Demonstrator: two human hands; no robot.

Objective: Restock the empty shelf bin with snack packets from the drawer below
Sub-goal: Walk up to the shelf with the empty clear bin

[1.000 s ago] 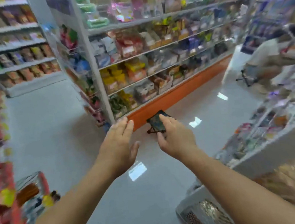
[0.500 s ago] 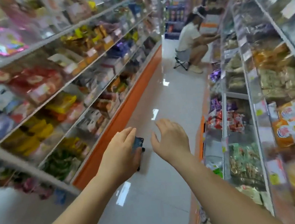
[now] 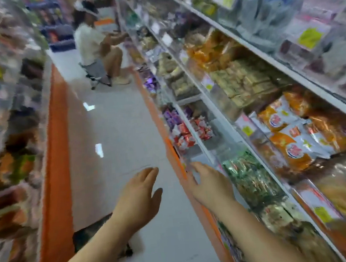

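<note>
Shop aisle, pale glossy floor [image 3: 116,135], orange-based shelving [image 3: 198,99] both sides. Left hand [image 3: 138,200] and right hand [image 3: 210,186] open, empty. Snack packets [image 3: 190,129] in right-hand bins; drawer indistinguishable.

Nothing here can be read. The orange and white snack packets [image 3: 290,141] carry a round red and blue logo, its lettering too blurred to make out, and the yellow price tags [image 3: 308,38] on the shelf bins are equally illegible.

left hand [image 3: 139,198] flat, empty; right hand [image 3: 209,185] outstretched, fingers spread
</note>
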